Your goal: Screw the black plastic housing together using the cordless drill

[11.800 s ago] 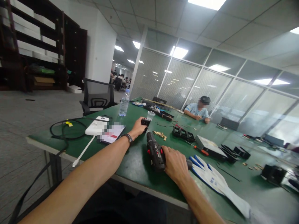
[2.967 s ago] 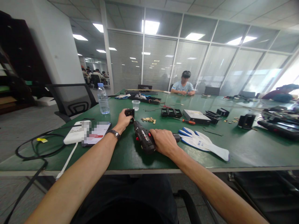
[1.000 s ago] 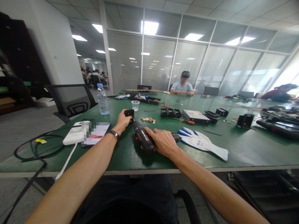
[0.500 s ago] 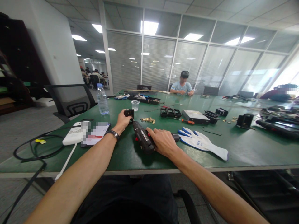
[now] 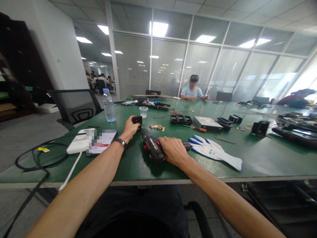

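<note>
On the green table (image 5: 138, 165), the right hand (image 5: 174, 151) grips a drill (image 5: 153, 148) (lying flat) aimed away at the left hand's (image 5: 130, 127) held black part (image 5: 137, 119).

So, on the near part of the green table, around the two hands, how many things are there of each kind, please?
Cordless drill, in the right hand: 1
Small black part, in the left hand: 1
Water bottle: 1
Clear plastic cup: 1
White work glove: 1
Red-handled screwdriver: 1
Total: 6
</note>
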